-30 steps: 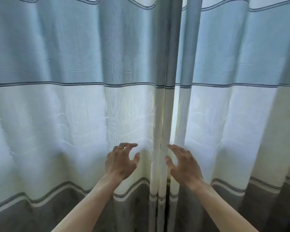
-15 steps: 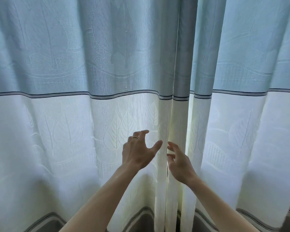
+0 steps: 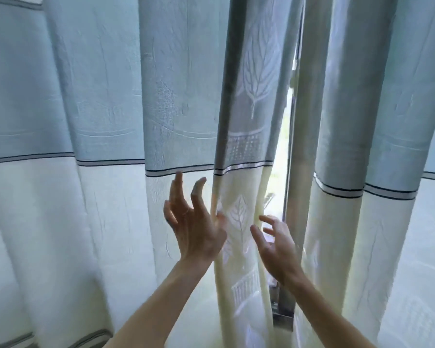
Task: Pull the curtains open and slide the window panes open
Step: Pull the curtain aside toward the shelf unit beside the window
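Left hand (image 3: 195, 229): raised, fingers spread wide and holding nothing, thumb touching the inner fold of the left curtain.
Right hand (image 3: 278, 244): fingers loosely curled, empty, in front of the gap.
Left pale-blue-and-white leaf-patterned fabric curtain (image 3: 106, 96): hanging, inner edge folded back.
Right matching blue-and-white curtain (image 3: 387, 121): hanging in folds, just beside the right hand.
Grey metal window frame (image 3: 283, 317): visible through the narrow gap between the curtains.
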Demonstrator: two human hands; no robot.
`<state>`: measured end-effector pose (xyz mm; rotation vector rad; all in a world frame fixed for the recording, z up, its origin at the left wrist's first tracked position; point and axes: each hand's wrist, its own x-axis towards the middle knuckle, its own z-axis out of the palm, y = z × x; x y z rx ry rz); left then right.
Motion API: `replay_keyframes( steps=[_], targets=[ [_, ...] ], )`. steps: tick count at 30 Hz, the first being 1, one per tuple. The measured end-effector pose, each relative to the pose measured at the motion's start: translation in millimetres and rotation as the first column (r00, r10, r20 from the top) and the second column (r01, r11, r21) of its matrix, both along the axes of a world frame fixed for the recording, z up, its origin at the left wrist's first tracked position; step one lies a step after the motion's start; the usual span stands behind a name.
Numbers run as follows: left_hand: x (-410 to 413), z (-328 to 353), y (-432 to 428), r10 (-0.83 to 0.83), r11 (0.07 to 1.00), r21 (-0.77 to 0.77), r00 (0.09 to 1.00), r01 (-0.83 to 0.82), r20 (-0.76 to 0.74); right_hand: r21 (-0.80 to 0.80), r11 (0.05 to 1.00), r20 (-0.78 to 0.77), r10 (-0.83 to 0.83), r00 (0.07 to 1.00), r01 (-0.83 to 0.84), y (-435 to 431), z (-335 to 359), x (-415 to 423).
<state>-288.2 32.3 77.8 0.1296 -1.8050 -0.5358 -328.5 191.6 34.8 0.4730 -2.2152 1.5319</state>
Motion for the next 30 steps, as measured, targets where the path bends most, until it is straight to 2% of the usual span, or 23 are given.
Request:
replay_keyframes(
  steps=[2,6,10,11,14,17,21,24,30],
  targets=[
    [1,7,-18,0.056,0.998,0.029,0.998,-0.056,-0.008,-0.043,0.999,-0.033,0.012,0.999,-0.014,-25,8,-7],
    [6,23,-72,0.139,0.980,0.141,0.990,-0.137,-0.007,-0.079,0.978,-0.049,0.187,0.981,-0.191,-91,27,-24],
    [17,34,-113,-0.074,0.972,0.220,0.996,0.081,-0.040,-0.015,0.931,-0.004,0.364,0.931,-0.364,-151,41,-34],
    [19,39,-127,-0.076,0.968,0.236,0.996,0.083,-0.038,0.009,0.919,-0.005,0.395,0.919,-0.395,-170,43,-35],
    [21,53,-165,0.083,0.976,0.202,0.997,-0.080,-0.004,0.019,0.900,-0.048,0.436,0.898,-0.436,-210,48,-38],
    [24,63,-212,0.265,0.960,0.117,0.961,-0.256,-0.073,0.005,0.904,-0.057,0.428,0.902,-0.428,-247,58,-42],
    [23,72,-264,0.330,0.932,0.176,0.942,-0.316,-0.058,-0.194,0.824,-0.086,0.527,0.846,-0.533,-294,79,-44],
    [16,76,-297,0.360,0.915,0.208,0.932,-0.347,-0.029,-0.125,0.824,-0.109,0.542,0.833,-0.553,-334,94,-51],
    [0,89,-363,0.439,0.862,0.281,0.898,-0.421,-0.002,-0.049,0.703,-0.174,0.694,0.699,-0.710,-424,116,-77]
  ],
)
